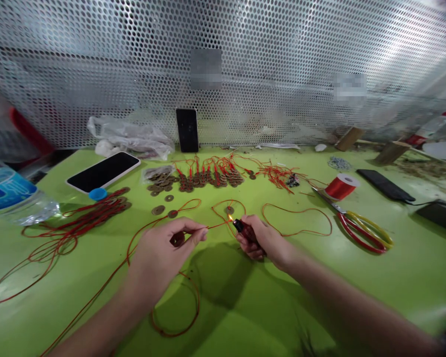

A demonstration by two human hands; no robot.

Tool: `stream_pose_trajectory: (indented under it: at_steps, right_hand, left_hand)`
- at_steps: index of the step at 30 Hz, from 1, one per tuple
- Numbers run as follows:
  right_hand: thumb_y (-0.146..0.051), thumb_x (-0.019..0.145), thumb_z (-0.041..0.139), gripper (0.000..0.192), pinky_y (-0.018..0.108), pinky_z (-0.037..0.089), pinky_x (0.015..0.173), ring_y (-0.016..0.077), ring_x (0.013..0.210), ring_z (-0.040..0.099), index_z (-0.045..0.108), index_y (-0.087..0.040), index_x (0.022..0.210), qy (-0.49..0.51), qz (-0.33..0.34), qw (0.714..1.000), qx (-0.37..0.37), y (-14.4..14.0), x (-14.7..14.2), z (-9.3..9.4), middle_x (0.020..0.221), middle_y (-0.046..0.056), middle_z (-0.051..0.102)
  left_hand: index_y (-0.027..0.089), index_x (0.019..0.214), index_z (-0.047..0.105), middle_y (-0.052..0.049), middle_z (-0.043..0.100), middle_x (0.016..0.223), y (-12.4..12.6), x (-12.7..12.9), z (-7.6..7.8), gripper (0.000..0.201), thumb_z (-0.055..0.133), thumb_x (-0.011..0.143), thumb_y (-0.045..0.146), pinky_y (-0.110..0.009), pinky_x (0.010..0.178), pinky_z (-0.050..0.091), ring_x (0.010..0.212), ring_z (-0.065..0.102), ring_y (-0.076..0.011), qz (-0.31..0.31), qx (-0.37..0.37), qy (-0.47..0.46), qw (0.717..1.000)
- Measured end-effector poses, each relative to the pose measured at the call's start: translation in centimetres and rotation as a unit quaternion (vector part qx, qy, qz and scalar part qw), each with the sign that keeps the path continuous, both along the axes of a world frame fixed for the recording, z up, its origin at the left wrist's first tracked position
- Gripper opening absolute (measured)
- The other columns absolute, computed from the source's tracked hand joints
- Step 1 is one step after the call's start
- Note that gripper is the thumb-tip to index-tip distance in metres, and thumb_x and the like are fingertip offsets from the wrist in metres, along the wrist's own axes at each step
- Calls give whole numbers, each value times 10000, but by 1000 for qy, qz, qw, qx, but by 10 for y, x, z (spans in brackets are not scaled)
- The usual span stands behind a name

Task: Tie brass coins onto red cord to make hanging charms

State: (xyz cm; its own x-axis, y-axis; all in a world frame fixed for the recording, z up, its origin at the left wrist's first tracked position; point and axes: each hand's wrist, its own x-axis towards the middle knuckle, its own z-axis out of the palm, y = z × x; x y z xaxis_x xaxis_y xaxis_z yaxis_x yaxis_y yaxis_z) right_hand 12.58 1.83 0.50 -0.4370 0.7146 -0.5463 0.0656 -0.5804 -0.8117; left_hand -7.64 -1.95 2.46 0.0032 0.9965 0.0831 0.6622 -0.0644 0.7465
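Left hand (pixel 163 250) pinches red cord (pixel 217 226) with a coin (pixel 177 239); right hand (pixel 260 240), at 3 o'clock, grips a lit lighter (pixel 239 226) over the green tabletop (pixel 245 302).

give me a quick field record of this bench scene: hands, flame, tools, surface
left hand: pinches red cord and a coin
right hand: grips lighter
flame: lit, at the cord end
tools: scissors, red spool
stock: strung coins, loose cords
surface: green table
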Motion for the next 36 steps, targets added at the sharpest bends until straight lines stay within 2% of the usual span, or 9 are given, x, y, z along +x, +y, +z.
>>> stream_pose_trajectory:
  at_steps: [18,36]
  right_hand:
    - [-393,844,263,381,160,125,335,39,342,174,385,-176,555,17,23,1000,5,1,1,-2,416,-78,273]
    - [-438,816,295,378,165,115,324,41,332,170,385,-182,553,7,20,1000,-3,2,1,-3,406,-78,280]
  left_hand:
    - [224,757,685,19,664,633,1,2,0,274,580,755,478,-227,457,345,511,514,-123,-3,11,5,1000]
    - [222,773,689,-3,691,702,2,1,-1,283,585,742,484,-243,492,373,571,558,-145,3,-7,4,1000]
